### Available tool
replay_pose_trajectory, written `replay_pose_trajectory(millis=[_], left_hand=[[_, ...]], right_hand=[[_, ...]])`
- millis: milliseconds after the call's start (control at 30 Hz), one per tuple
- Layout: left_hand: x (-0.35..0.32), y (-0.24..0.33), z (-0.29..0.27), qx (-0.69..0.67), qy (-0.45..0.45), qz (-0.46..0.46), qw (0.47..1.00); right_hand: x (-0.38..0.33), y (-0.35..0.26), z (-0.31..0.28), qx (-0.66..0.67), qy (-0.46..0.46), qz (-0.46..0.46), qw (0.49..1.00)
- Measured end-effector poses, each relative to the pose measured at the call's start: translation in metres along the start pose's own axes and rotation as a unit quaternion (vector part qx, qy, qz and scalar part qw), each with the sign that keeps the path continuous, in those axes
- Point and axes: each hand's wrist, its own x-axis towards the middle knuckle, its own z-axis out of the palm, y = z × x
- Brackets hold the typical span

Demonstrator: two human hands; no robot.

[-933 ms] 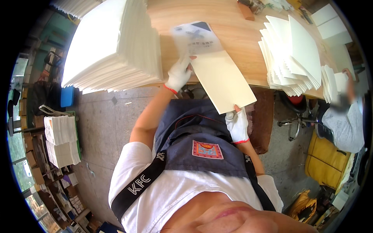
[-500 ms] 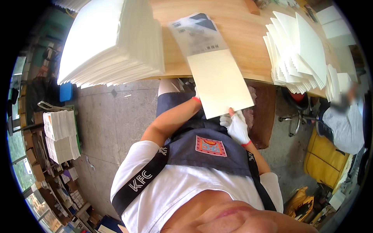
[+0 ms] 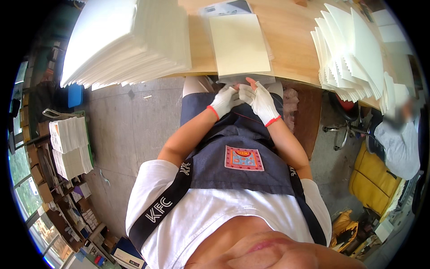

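Note:
A cream paper stack (image 3: 239, 45) lies inside a clear plastic bag (image 3: 268, 79), in front of me at the table's near edge. The bag's loose near end hangs past that edge toward my lap. My left hand (image 3: 226, 101), in a white glove with a red cuff and bare fingertips, is closed at this loose end. My right hand (image 3: 262, 103), gloved the same way, meets it there, its fingers curled at the plastic and one bare fingertip raised near the bag's edge. Exactly where the fingers pinch the film is hard to make out.
A tall pile of white paper (image 3: 121, 45) stands on the wooden table (image 3: 286, 40) at the left. Fanned white stacks (image 3: 349, 54) stand at its right end. Bundled paper (image 3: 69, 143) is on the left, a wheeled chair (image 3: 342, 130) on the right.
The paper stack has moved away from me, farther into the bag and onto the table. My left hand has come out from beneath it, and both hands have met at the bag's near end.

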Motion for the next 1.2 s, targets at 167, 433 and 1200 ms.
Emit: replay_pose_trajectory(millis=[167, 433, 1200], left_hand=[[0.006, 0.017, -0.015, 0.060, 0.018, 0.127, 0.990], [0.004, 0.009, -0.026, 0.135, 0.003, 0.123, 0.983], [-0.020, 0.021, -0.038, 0.142, 0.014, 0.009, 0.990]], right_hand=[[0.003, -0.012, 0.033, -0.614, 0.122, -0.161, 0.763], [0.049, -0.033, 0.063, -0.897, -0.058, -0.355, 0.259], [0.046, -0.017, 0.047, -0.827, -0.131, -0.463, 0.291]])
